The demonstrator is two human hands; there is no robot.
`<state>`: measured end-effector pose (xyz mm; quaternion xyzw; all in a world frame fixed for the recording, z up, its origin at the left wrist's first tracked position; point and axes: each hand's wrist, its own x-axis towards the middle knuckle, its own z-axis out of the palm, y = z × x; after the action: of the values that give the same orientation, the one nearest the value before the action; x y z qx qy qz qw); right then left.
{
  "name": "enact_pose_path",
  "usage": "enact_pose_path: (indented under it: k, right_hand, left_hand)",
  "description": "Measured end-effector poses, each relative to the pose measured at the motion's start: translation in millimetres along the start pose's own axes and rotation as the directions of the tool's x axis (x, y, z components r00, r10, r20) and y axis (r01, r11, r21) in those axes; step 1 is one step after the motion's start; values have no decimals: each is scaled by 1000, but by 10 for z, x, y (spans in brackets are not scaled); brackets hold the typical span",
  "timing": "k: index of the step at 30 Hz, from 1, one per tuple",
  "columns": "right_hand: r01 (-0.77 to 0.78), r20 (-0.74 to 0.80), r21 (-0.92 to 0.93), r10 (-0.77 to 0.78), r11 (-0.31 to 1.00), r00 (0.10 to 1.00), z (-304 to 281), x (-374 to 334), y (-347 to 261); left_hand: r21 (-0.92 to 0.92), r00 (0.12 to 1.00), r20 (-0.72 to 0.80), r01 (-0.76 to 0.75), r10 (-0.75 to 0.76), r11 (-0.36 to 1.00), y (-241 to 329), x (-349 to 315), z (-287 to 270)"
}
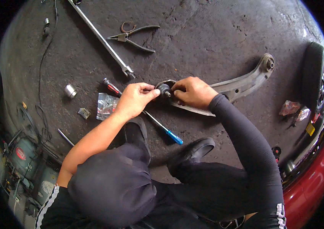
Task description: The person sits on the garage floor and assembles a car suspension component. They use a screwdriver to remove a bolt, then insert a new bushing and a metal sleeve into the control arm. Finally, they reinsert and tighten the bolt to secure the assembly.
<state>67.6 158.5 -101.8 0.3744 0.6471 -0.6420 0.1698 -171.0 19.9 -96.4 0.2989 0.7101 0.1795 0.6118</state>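
A grey metal control arm of a car suspension lies on the dark floor in front of me. At its left end sits a ball joint with a black rubber boot and a stud sticking up. My left hand pinches the boot's left edge, thumb and forefinger closed on it. From the other side my right hand has its curled fingers pressed against the boot; its fingertips are partly hidden. Below the left hand lies a screwdriver with a blue handle. Another screwdriver with a red and black handle lies just left of that hand.
A long breaker bar and snap-ring pliers lie beyond my hands, with a rusty ring by the pliers. To the left are a socket and a plastic packet. A wheel and a red car border the right.
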Motion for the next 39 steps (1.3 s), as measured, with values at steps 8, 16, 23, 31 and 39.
enact_pose_path:
  k: [8,16,23,31,39]
  right_hand:
    - [-37,-242,-342,-50,939,969,80,37,-134]
    - [-118,-235,-321,42,940,971,20,108,-163]
    - [-140,-249,-323,59,936,967,59,143,-188]
    - [-133,-269,-322,44,937,962,79,144,-191]
    - [-52,-307,-401,-81,915,948,237,-113,-154]
  left_hand:
    - [156,998,-39,52,-47,986,132,43,6]
    - [197,991,-108,95,-75,976,268,12,68]
    - [223,988,-157,37,-1,974,185,65,143]
    - [257,980,-194,92,-42,962,160,118,184]
    - [251,984,-167,102,-61,962,155,127,121]
